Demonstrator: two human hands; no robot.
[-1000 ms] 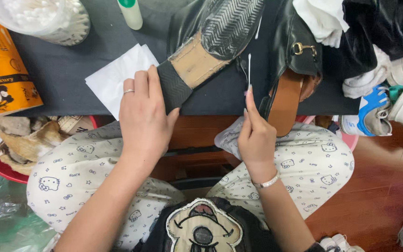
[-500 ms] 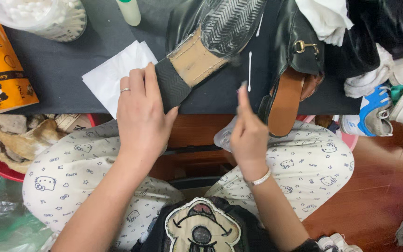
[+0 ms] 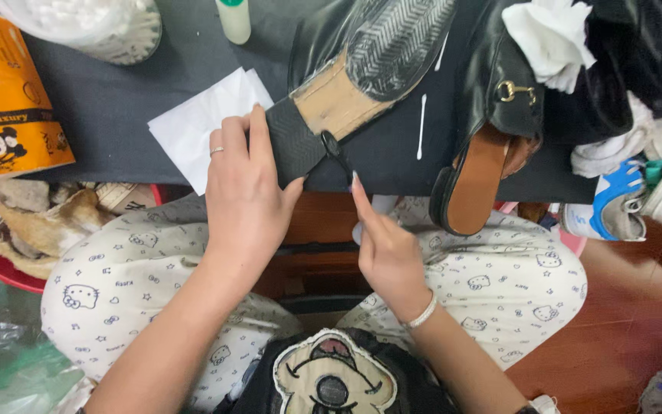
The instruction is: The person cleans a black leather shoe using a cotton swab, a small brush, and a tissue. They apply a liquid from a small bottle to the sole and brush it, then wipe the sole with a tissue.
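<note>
shoe [image 3: 362,69] sole-up on table [image 3: 116,115] | paper [image 3: 201,126] left of it | cotton swab [image 3: 421,126] right

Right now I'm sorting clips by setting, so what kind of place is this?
Probably a home shoe-cleaning or repair spot. A person sits at a low dark table, left hand steadying an upturned black shoe. A tub of cotton swabs and more footwear, like the sneakers, lie around.
</note>
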